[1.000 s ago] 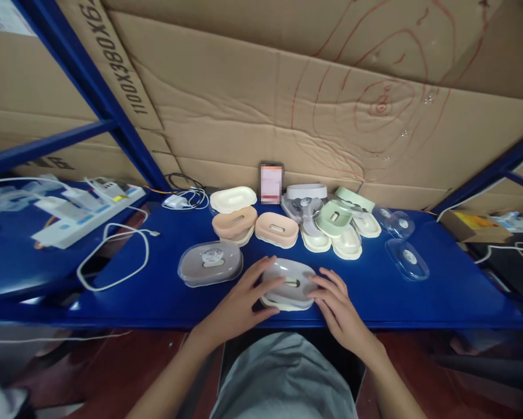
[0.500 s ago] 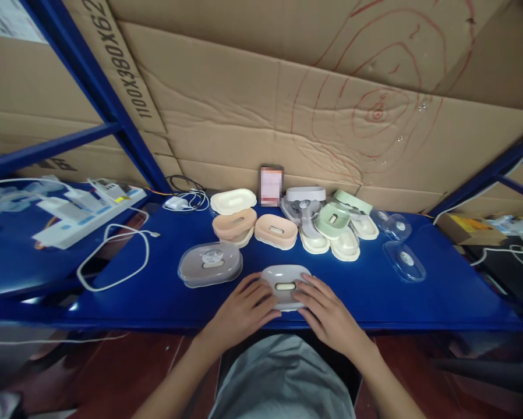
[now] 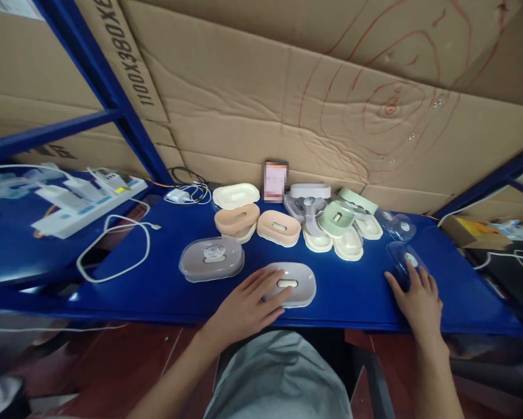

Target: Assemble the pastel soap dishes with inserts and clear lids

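Blue tabletop (image 3: pixel 357 299), right hand (image 3: pixel 421 302) outstretched, palm-down

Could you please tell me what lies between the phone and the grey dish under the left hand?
In the head view, a peach dish lies between the phone and the grey dish.

Blue counter (image 3: pixel 156 299), cardboard (image 3: pixel 244 87) behind, marked with red rings. Left hand (image 3: pixel 253 298) laid over the left end of a pale grey oval dish (image 3: pixel 304 286), fingers stretched across it. Right hand (image 3: pixel 419 299) well apart, fingers spread at a clear lid (image 3: pixel 399 254); contact hard to judge. Left of the dish, a grey dish under a clear cover (image 3: pixel 211 269). Behind: two peach pieces (image 3: pixel 283 235), a cream one (image 3: pixel 236 196), green ones (image 3: pixel 336 221) among grey. Phone (image 3: pixel 275 181) leans upright, screen blurred. Far left, power strip (image 3: pixel 91 210), looped white cable (image 3: pixel 144 259).
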{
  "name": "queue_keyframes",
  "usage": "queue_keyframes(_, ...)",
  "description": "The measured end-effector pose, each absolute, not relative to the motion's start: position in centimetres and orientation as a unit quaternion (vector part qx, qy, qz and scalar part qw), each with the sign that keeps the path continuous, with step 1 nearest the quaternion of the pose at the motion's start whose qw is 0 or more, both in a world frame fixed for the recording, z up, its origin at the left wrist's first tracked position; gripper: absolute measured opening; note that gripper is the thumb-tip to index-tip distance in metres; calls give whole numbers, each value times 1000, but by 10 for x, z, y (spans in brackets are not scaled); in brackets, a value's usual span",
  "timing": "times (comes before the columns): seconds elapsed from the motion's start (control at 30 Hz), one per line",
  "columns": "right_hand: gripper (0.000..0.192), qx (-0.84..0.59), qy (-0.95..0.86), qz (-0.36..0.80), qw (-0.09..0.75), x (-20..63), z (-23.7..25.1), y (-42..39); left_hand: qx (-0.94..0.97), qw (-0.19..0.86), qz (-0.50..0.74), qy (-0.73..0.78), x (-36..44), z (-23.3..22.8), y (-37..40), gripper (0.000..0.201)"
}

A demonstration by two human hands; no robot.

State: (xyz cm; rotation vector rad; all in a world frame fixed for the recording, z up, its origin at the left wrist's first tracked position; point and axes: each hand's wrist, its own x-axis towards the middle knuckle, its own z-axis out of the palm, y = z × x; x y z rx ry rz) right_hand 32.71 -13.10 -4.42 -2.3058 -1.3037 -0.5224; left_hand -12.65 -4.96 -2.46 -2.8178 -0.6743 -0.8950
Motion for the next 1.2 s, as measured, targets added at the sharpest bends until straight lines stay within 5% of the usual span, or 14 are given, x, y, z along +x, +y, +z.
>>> queue_keyframes(0.2,66,-789,-503,-205,286,313,-48,-137,-919,33,-324,-223,-127,-26,-49,44)
queue_keyframes(0.4,76,-815,-522,-160,195,272,-38,-113,-914,24,-339,-221,-128,-25,-49,11)
queue_keyframes(0.57,73,-855,-445,-129,232,271,-29,-111,-909,13,-358,-212,-129,-24,-48,11)
queue_keyframes(0.73,53,-694,-618,-87,359,242,-12,-130,-899,6,-377,-222,-132,-27,-49,28)
queue_keyframes(0.93,43,-469,-831,114,278,172,0,-113,-892,-60,-385,-229,-136,-30,-46,43)
queue_keyframes(1.2,41,-407,-873,82,255,157,-3,-89,-892,-100,-379,-228,-137,-31,-44,38)
